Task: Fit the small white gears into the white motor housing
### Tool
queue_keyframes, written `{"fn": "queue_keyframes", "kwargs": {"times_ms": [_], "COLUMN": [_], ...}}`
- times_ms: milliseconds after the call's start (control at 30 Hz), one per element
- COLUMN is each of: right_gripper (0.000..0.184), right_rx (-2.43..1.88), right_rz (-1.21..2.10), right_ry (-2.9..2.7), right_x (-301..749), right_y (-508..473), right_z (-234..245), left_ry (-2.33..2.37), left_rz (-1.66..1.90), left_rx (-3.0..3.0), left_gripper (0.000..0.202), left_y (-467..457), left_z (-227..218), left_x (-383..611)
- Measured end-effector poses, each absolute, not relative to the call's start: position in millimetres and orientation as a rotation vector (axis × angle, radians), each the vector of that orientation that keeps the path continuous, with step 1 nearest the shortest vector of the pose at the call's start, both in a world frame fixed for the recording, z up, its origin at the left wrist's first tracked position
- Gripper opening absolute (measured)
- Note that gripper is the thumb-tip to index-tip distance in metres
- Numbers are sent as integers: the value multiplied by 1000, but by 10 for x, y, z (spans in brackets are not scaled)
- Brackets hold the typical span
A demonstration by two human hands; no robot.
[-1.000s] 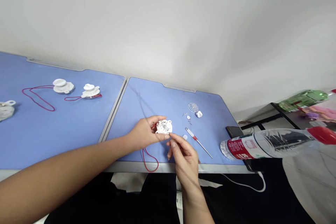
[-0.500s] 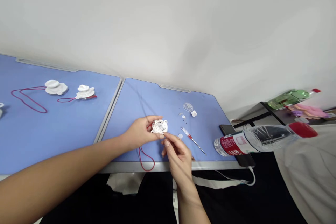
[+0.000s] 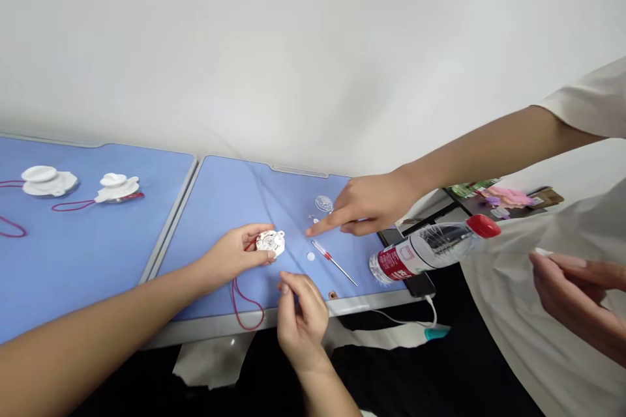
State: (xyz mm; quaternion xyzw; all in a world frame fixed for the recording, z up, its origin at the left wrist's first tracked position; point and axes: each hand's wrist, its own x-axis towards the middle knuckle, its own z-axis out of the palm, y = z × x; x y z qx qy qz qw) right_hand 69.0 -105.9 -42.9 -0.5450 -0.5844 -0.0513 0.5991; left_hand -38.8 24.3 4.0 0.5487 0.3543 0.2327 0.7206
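My left hand [image 3: 237, 254] holds a small round white plastic device [image 3: 271, 242] with its inner parts exposed, above the right-hand blue table. A red cord loop [image 3: 248, 313] hangs from it over the front edge. My right hand [image 3: 304, 316] is closed below and to the right of the device, apart from it. Its thumb and index finger are drawn together, and I cannot make out what is between them. Near the hands lie a screwdriver [image 3: 335, 262] with a clear and red handle, a white disc [image 3: 310, 256] and a clear round cover [image 3: 323, 203].
A co-worker's hand [image 3: 366, 202] reaches in from the right, finger extended over the small parts. Another person's hand [image 3: 580, 293] pinches a small white piece. A red-capped bottle [image 3: 415, 251] lies tilted in view near a phone [image 3: 421, 285]. Two white corded devices [image 3: 117, 189] sit left.
A co-worker's arm has come in from the right, pointing over the small parts. My right hand has drawn back from the device. The view has shifted to the right.
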Motion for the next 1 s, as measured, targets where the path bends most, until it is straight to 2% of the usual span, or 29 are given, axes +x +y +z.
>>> {"fn": "queue_keyframes", "kwargs": {"times_ms": [133, 600, 1000], "right_gripper": [37, 34, 38], "right_rx": [-1222, -1252, -1236], "right_rz": [-208, -166, -135], "right_ry": [-1452, -1466, -1466], "right_x": [683, 678, 685], "right_y": [-1068, -1061, -1068], "right_z": [-454, -411, -476], "left_ry": [768, 719, 683], "left_rz": [514, 507, 494], "left_rx": [1183, 1240, 1254], "left_gripper": [65, 67, 70], "left_y": [260, 222, 212], "left_z": [20, 13, -11], "left_x": [-372, -384, -382]}}
